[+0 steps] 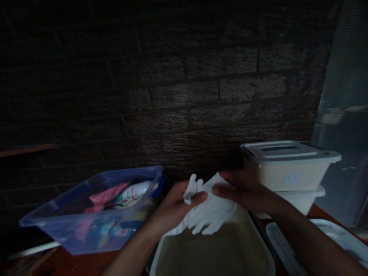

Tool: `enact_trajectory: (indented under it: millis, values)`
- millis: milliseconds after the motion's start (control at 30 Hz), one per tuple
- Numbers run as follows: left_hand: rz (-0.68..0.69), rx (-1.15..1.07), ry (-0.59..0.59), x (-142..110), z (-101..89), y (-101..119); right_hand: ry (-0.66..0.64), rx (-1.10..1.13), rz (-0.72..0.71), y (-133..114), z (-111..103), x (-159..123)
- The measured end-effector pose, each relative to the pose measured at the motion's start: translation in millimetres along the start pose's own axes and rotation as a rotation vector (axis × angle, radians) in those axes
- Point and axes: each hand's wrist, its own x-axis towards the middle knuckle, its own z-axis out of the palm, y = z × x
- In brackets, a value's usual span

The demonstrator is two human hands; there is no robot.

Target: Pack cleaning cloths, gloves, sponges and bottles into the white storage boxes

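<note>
A dim, dark brick wall (207,84) stands at twelve o'clock from you, behind a reddish table (86,263). Take the white gloves (215,205) as the centre of your dial: they are between your two hands, above the far part of the lidless bin (212,255), whose bare floor shows at six.

The relation to mind is the slant of the gloves. Their long axis runs from about one o'clock to about seven, with the loose finger ends hanging towards you over the bin. Your left hand (182,199) is at nine, closed round them, thumb on top, with some rolled finger pieces sticking up past the thumb. Your right hand (245,191) is at two, pinching the upper edge with thumb and fingertips. Neither hand is nearer, since both touch the fabric; the left, I judge, is closer to the dangling ends. How many gloves there are, you cannot tell.

At nine, past your left forearm, sits the blue tub (63,230), holding a white bottle (138,191). At two, beyond your right hand, are stacked boxes (290,174).
</note>
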Motion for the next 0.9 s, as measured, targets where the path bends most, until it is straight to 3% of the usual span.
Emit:
enact_trajectory:
  millis: [133,267,500,633,900]
  values:
    - [-0.033,0.056,-0.087,-0.2,1.5,-5.0,0.008,-0.09,-0.019,5.9,11.1,4.1]
    - [-0.132,0.073,-0.15,-3.0,-1.4,-8.0,0.151,-0.221,-0.096,8.3,14.9,6.0]
    - [-0.158,0.11,0.011,-4.0,-5.5,-6.2,0.287,-0.276,-0.059,7.4,0.3,6.4]
    - [-0.139,0.101,0.011,-2.8,-4.1,-9.1,0.338,-0.337,-0.068,14.3,-5.4,9.9]
    - [-0.146,-0.085,0.201,4.5,-3.3,-21.0,0.272,-0.418,-0.122,15.2,-5.0,11.6]
